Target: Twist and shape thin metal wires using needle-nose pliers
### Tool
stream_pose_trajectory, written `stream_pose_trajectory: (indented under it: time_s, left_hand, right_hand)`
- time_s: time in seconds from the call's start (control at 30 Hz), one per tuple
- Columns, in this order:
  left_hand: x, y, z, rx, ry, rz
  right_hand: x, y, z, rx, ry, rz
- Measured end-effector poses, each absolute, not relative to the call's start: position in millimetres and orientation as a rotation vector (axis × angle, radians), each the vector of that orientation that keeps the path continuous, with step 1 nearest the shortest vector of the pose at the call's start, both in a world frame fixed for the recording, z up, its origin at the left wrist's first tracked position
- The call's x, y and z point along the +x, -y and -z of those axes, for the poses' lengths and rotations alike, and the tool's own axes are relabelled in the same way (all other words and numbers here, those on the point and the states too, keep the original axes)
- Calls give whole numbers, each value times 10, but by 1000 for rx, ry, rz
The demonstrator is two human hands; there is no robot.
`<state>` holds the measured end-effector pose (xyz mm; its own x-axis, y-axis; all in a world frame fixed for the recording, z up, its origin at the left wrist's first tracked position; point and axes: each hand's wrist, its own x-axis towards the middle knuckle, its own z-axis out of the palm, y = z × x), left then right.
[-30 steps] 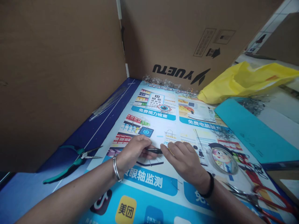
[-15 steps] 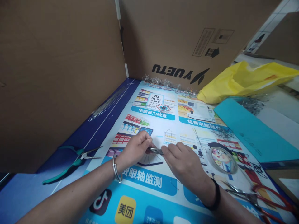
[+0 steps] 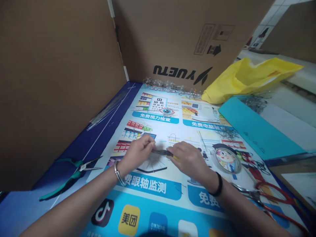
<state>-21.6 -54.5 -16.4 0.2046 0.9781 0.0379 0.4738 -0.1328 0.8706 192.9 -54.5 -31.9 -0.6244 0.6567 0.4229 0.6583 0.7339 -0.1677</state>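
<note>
My right hand (image 3: 189,158) is closed around a pair of pliers (image 3: 163,152). Their dark jaws point left, and a bit of yellow handle shows below the fingers. Right at the jaw tips, my left hand (image 3: 140,149) is pinched closed; whatever lies in its fingers is too small or hidden to make out, though thin wire pieces lie about here. Both hands are just above a printed poster (image 3: 158,130). Short wire bits (image 3: 154,163) lie on the poster below the jaws.
Green-handled pliers (image 3: 74,174) lie spread at left, near long thin wires (image 3: 107,110). On the right are a tape roll (image 3: 240,164), red-handled scissors (image 3: 256,197), a turquoise folder (image 3: 251,131) and a yellow bag (image 3: 247,82). Cardboard (image 3: 172,36) walls the back and left.
The whole view has shifted slightly, so things sit further left. The pliers have turned a little in my right hand, and some yellow handle now shows. Both hands remain close together.
</note>
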Motion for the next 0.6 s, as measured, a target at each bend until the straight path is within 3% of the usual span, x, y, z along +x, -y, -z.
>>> stream_pose_trajectory:
  time_s: [0.2,0.6]
  left_hand:
    - [-79,330,242,1886,-1401,-699]
    - [64,461,193,2333,-1583,-324]
  right_hand:
    - [2005,421,461,-1075,1905,-219]
    - [2000,348,548,-1283,1697,-583]
